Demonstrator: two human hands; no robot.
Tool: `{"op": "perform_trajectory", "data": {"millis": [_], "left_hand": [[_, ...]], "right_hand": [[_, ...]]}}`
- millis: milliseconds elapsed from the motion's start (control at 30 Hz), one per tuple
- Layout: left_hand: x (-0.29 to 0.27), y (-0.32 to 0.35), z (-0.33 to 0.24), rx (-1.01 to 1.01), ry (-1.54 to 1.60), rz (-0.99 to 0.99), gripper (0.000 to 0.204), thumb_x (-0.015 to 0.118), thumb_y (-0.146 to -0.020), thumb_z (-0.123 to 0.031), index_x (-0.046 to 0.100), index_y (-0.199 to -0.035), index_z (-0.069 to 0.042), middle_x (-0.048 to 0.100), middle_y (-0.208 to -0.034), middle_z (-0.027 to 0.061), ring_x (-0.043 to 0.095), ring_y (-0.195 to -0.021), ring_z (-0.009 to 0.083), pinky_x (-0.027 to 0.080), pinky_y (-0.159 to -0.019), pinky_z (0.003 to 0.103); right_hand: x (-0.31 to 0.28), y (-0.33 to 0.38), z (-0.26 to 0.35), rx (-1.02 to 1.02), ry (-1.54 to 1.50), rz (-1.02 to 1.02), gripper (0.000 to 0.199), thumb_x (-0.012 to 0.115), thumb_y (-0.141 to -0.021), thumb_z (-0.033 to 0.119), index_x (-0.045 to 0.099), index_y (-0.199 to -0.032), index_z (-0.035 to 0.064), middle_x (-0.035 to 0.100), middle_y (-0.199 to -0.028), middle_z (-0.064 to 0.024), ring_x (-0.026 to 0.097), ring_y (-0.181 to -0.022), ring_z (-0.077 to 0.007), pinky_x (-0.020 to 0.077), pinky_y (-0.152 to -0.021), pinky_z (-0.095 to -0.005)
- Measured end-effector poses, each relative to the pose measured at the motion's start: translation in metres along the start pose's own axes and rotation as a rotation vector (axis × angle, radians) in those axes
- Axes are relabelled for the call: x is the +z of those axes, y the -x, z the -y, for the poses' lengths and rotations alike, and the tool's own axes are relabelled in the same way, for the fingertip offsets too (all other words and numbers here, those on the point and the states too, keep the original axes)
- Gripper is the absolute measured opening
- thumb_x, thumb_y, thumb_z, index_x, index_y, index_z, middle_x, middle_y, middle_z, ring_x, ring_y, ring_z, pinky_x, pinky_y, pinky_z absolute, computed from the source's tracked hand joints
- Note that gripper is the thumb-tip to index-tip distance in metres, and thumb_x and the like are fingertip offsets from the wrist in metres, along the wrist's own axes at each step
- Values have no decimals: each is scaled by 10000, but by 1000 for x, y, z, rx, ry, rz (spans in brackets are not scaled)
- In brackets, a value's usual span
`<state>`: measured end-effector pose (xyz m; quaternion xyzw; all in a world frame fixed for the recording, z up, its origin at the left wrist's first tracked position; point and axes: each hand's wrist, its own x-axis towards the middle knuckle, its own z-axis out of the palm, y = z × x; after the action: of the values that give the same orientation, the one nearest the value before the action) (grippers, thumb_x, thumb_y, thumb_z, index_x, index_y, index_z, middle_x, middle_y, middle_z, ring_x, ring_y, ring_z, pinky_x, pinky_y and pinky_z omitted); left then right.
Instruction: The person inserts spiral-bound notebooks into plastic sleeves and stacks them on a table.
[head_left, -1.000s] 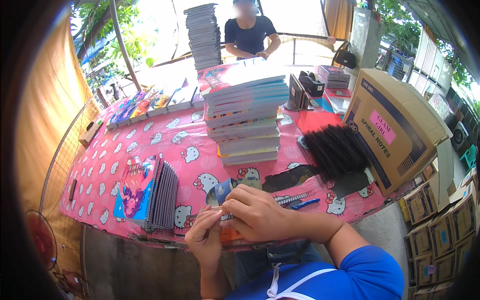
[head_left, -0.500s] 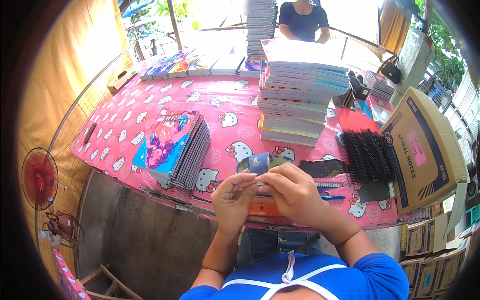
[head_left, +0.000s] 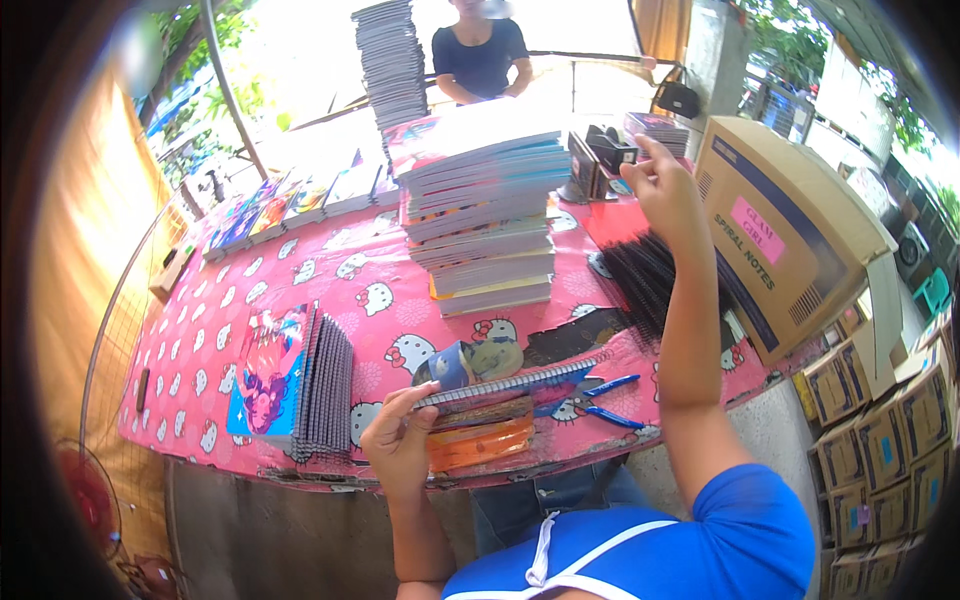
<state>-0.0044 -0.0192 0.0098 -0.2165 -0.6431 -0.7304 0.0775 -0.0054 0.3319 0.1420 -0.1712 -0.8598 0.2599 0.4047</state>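
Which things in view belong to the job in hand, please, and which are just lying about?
Likely the job: spiral-bound notebook in the left fingers; blue-handled pliers; black coils; finished-looking notebooks.

Likely lying about: black bag; red fan.

- Head view: looks down and forward from above the near edge of the table (head_left: 292, 285).
- Wide, with the near side close.
- Spans left fan (head_left: 88, 490), right carton (head_left: 830, 205), far co-worker (head_left: 482, 58).

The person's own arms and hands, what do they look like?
The left hand and right hand wear no gloves, and the forearms are bare. A short, plain blue sleeve covers the right upper arm; I can't make out the left sleeve.
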Motion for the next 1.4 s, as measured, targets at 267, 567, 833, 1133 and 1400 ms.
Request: {"op": "perform_trajectory", "data": {"millis": [267, 567, 833, 1133, 1400], "left_hand": [[0, 4, 2, 8, 14, -39, 265, 686, -823, 5, 664, -1082, 53, 698, -983, 126, 615, -882, 113, 478, -810, 231], [8, -1, 8, 50, 97, -73, 364, 674, -829, 20, 592, -1182, 39, 676, -1017, 124, 622, -935, 139, 477, -840, 252], [4, -1, 5, -42, 179, -92, 361, 696, -806, 8, 587, -1150, 35, 636, -1094, 130, 600, -957, 139, 476, -838, 265], [-2, -3, 26, 52, 49, -169, 218, 729, -794, -88, 593, -929, 14, 654, -957, 126, 630, -892, 189, 459, -934, 354], [-6, -1, 27, -74, -9, -220, 401, 776, -779, -332, 548, -896, -24, 658, -848, 117, 646, -835, 187, 377, -1054, 472]], "right_hand": [[36, -116, -161, 549, 95, 623, 503, 513, -931, 159, 361, -1407, 97, 672, -934, -130, 656, -714, -218, 542, -598, -354], [47, -171, -180, 749, 713, 776, 556, 306, -976, 339, 196, -1492, 166, 516, -1016, -140, 515, -893, -263, 413, -781, -428], [88, -182, -212, 732, 838, 624, 914, 89, -897, 711, 607, -1160, 5, 654, -1079, -188, 612, -1025, -290, 387, -983, -416], [111, -211, -286, 703, 712, 621, 595, 191, -907, 488, 404, -1291, 87, 572, -1206, -166, 563, -1104, -310, 358, -1024, -459], [133, -254, -315, 670, 599, 641, 534, 304, -917, 268, 197, -1431, 171, 487, -1345, -148, 507, -1207, -330, 324, -1070, -496]]}}
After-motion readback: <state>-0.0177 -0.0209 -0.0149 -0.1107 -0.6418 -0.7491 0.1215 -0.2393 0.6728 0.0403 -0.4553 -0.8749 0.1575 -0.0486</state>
